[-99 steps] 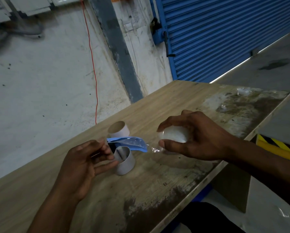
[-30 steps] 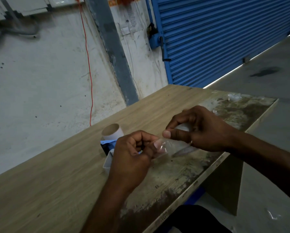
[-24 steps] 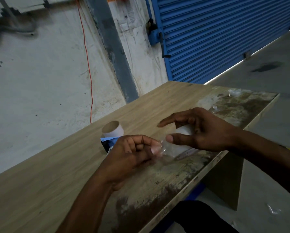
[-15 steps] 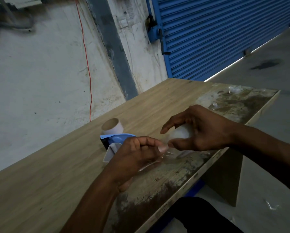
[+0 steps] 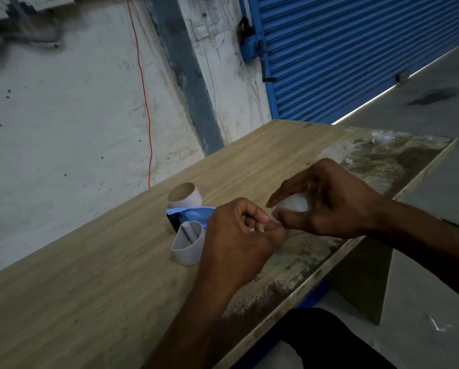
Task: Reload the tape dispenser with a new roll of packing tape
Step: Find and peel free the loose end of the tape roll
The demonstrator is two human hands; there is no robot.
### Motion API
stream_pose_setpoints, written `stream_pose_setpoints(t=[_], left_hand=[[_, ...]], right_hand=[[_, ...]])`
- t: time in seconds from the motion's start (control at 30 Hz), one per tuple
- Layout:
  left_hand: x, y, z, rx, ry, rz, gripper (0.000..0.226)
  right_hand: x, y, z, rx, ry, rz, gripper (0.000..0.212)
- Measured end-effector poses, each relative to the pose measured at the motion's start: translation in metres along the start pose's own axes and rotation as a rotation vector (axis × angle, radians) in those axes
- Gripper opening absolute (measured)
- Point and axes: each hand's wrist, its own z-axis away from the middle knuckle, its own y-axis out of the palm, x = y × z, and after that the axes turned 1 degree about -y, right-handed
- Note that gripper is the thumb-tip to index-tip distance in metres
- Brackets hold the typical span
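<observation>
Since half a second ago the left hand (image 5: 239, 235) has drawn closer to the right hand (image 5: 326, 201), so their fingertips now meet above the counter (image 5: 90, 288). Right hand's grip is curled round the new roll of clear tape (image 5: 294, 202), held just above the worn near edge; most of the roll is hidden under the fingers. Left hand's grip is narrow, fingers curled in and pinching at the roll's rim; whether a loose tape end lies between them is too faint to tell. Behind the left hand the blue tape dispenser (image 5: 193, 215) lies on the counter, partly covered, its grey hub (image 5: 187, 242) facing up. Just beyond stands an empty cardboard core (image 5: 185, 196). A blue roller shutter (image 5: 356, 49) and a red cable (image 5: 143, 89) fill the background.
</observation>
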Motion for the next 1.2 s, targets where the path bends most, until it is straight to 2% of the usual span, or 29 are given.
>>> stream_pose_setpoints(t=[0.2, 0.8, 1.03, 1.2], left_hand=[[-0.002, 0.004, -0.002, -0.049, 0.021, -0.027, 0.020], [-0.007, 0.003, -0.012, -0.207, 0.049, -0.080, 0.021], [-0.009, -0.007, -0.016, -0.219, 0.053, -0.141, 0.023], [-0.004, -0.012, -0.016, -0.153, 0.026, -0.156, 0.022]], right_hand=[[-0.005, 0.000, 0.002, -0.068, 0.009, 0.033, 0.018], [-0.011, 0.005, -0.007, -0.100, 0.000, -0.013, 0.016], [-0.009, 0.007, -0.014, -0.089, -0.048, -0.039, 0.015], [-0.011, 0.007, -0.011, -0.090, -0.043, -0.047, 0.014]])
